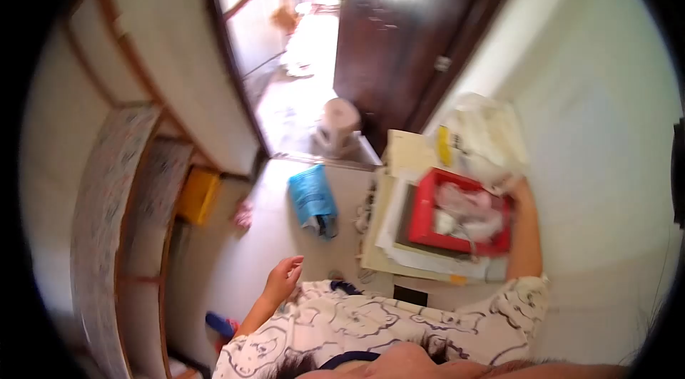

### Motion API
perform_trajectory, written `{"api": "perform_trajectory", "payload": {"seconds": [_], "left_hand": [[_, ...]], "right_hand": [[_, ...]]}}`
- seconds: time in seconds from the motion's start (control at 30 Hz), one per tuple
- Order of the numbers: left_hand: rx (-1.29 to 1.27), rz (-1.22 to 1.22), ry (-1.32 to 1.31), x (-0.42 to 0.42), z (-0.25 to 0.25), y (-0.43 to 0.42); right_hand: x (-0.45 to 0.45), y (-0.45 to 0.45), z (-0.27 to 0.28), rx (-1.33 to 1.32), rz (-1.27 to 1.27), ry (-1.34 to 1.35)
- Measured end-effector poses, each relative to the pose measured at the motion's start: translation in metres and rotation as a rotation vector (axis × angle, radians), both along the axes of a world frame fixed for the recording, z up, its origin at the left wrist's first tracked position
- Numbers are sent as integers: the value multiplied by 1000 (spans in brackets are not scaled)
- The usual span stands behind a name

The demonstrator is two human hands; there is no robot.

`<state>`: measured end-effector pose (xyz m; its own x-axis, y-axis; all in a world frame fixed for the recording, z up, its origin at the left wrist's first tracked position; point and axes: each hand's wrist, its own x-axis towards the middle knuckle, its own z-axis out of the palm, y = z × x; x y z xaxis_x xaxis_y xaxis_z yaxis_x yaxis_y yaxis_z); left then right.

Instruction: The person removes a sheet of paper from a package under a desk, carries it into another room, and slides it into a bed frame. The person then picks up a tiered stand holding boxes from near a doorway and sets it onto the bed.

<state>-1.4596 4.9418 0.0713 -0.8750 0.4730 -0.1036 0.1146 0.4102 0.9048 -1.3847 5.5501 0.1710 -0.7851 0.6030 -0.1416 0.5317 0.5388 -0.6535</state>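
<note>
My left hand [284,277] hangs in the air in front of my patterned shirt, fingers loosely stretched and nothing in it. On the right, my right hand [509,188] reaches past the side of a red box [424,215] to its far right corner, at the lower edge of a white plastic bag [485,138]. Its fingers are blurred, so I cannot tell whether they grip the box, the bag or neither. Crumpled pale plastic [467,211] lies inside the red box. Beneath the box is a stack of papers and folders [385,233].
A blue bag [312,195] lies on the floor ahead. Beyond it, a stool [338,124] stands in the doorway beside a dark open door [407,29]. Shelving [118,236] runs along the left, with a yellow container [200,196] near it. A wall [599,165] closes the right.
</note>
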Motion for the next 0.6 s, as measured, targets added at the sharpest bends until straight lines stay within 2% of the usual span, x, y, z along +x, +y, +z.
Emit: {"api": "perform_trajectory", "payload": {"seconds": [0.03,0.07,0.17,0.23,0.3,0.43,0.5,0.6], "left_hand": [[-22,92,-4,8,-4,-17],[-39,137,-35,14,-8,-33],[-70,339,-116,34,-21,-77],[-70,457,-176,51,-26,-91],[-67,454,-180,61,-26,-96],[-89,498,-191,69,-15,-88],[-147,393,-66,70,-19,-88],[-201,346,-80,68,-2,-85]], "right_hand": [[-4,-23,12,-582,-233,214],[-9,-28,7,-609,-190,194],[-17,18,-2,-98,63,26],[-31,40,-8,177,150,-35],[-39,53,-7,374,167,-71],[-42,72,-4,608,165,-73],[-43,81,-3,716,160,-49],[-43,94,-3,866,152,24]]}}
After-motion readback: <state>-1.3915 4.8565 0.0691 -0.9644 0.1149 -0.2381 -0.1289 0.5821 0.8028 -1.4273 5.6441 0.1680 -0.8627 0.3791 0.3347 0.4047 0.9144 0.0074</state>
